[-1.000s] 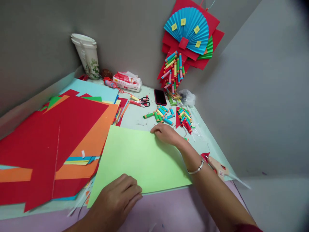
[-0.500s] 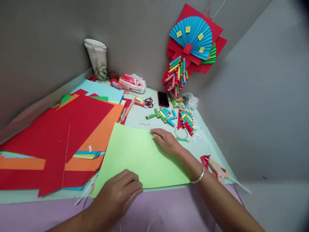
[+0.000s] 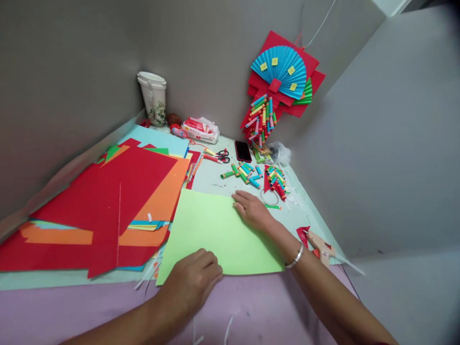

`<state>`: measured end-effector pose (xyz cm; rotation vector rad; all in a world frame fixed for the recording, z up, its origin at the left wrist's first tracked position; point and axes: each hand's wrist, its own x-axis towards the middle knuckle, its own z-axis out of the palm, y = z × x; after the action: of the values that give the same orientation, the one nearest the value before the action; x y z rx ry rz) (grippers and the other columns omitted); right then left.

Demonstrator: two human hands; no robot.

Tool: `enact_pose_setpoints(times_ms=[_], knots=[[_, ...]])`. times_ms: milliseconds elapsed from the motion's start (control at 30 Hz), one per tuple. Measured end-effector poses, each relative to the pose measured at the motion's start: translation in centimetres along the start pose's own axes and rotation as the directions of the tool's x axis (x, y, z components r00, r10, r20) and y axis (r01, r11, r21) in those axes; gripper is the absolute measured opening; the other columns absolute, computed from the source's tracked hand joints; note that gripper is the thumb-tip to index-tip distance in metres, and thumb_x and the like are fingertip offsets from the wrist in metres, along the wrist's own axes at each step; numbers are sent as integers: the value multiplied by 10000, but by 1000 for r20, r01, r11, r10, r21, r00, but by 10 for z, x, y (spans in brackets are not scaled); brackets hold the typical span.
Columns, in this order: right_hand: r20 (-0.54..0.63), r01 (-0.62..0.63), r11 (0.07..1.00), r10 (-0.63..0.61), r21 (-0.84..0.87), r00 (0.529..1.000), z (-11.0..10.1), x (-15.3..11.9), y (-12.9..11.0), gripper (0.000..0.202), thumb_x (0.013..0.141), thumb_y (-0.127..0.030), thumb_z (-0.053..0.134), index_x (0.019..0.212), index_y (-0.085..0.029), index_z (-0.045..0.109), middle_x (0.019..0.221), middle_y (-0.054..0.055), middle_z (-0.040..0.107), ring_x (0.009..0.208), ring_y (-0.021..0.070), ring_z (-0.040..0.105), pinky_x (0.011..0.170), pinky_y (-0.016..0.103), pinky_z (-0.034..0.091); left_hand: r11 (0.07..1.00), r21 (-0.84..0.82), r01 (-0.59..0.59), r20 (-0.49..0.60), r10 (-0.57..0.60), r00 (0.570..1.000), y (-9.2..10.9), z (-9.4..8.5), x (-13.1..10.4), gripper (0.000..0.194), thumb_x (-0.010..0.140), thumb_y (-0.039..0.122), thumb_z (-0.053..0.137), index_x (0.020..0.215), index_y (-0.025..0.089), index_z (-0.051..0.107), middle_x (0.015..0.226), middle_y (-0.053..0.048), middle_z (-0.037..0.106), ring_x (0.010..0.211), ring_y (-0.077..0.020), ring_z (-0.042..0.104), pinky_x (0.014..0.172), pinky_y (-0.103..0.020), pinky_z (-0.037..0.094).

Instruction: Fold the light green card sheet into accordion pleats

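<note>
A light green sheet of paper (image 3: 212, 235) lies on the table in front of me. My left hand (image 3: 196, 278) is at its near edge, fingers curled together over the border with the thumb side hidden. Across the sheet reaches my right hand (image 3: 253, 211), palm down, its fingers stretched out at the far edge. A silver bracelet circles the right wrist. Rolled paper tubes (image 3: 244, 172) in green, blue and yellow lie beyond the sheet, and a beige glue gun (image 3: 321, 247) rests to the right of my right forearm.
Stacked red and orange paper (image 3: 108, 201) covers the left side. Scissors (image 3: 223, 155), a phone (image 3: 243, 151), a tissue pack (image 3: 200, 130) and white cups (image 3: 154, 100) stand or lie toward the back. A red hanging with a blue paper fan (image 3: 282, 72) is against the wall.
The camera view has tilted up and turned slightly left, so most things appear shifted. Both hands stay on the green paper in nearly the same places.
</note>
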<state>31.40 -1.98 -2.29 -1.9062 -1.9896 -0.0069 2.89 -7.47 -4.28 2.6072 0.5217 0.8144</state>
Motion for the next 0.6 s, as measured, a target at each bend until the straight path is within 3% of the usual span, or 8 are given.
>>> enact_pose_setpoints(times_ms=[133, 200, 267, 433, 600], knots=[[-81, -43, 999, 43, 2, 996, -28, -5, -14, 410, 970, -265, 521, 1329, -83, 598, 1415, 245, 564, 1334, 323, 518, 1117, 543, 406, 1000, 0, 29, 4, -29, 1000, -3, 0, 3, 232, 977, 172, 518, 798, 203, 662, 751, -1, 626, 730, -135, 571, 662, -252, 444], [-142, 94, 985, -74, 144, 987, -41, -28, -31, 368, 974, -312, 554, 1296, -143, 614, 1278, 177, 668, 1228, 270, 596, 1060, 464, 466, 999, -10, 47, -3, -47, 999, -5, 0, 4, 212, 972, 173, 531, 820, 204, 676, 766, -3, 637, 747, -138, 576, 678, -255, 445], [-96, 206, 931, -185, 301, 978, -46, -61, -51, 248, 963, -339, 601, 1169, -216, 664, 1128, 106, 725, 1070, 220, 659, 944, 390, 525, 998, -17, 67, -4, -67, 998, -7, 1, 6, 189, 965, 170, 544, 845, 206, 687, 788, -4, 648, 767, -141, 581, 695, -259, 445], [-62, 219, 926, -210, 307, 976, -24, -129, -80, 105, 926, -311, 672, 981, -224, 693, 936, 67, 729, 847, 196, 646, 772, 367, 517, 995, -21, 94, 54, -93, 994, -5, -1, 10, 144, 957, 194, 570, 889, 217, 694, 832, 0, 662, 807, -146, 585, 713, -261, 446], [-85, 209, 938, -193, 275, 978, -8, -140, -75, 115, 972, -216, 581, 979, -216, 695, 921, 70, 711, 848, 187, 611, 771, 347, 521, 995, -32, 93, 66, -91, 994, -2, -4, 10, 162, 968, 187, 550, 905, 222, 695, 864, 2, 673, 826, -139, 574, 736, -252, 442]])
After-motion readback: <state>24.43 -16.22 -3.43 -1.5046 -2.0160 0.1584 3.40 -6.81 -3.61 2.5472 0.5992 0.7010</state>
